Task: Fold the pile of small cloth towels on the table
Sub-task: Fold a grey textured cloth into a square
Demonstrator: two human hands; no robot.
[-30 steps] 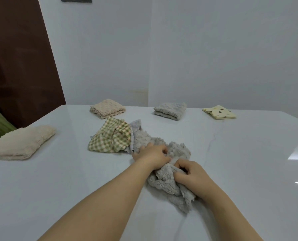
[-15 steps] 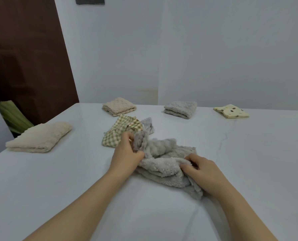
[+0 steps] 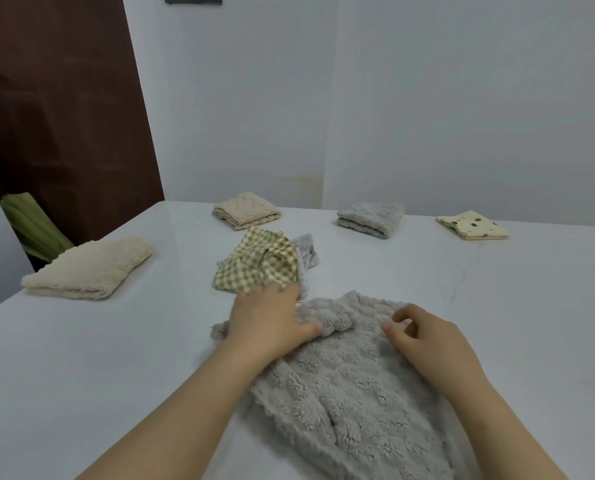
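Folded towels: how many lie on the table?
4: cream towel, left edge; beige towel, far left; folded grey towel, far centre; spotted yellow towel, far right. More may lie off-frame.

A plain indoor room is seen, probably domestic: a glossy white bench (image 3: 81, 358) is set against bare white walls (image 3: 427, 116), a dark brown door (image 3: 64, 116) is glimpsed left, and small folded towels (image 3: 88, 268) are laid out.

Pale walls (image 3: 427, 98), brown panel (image 3: 57, 116), white table (image 3: 81, 375).
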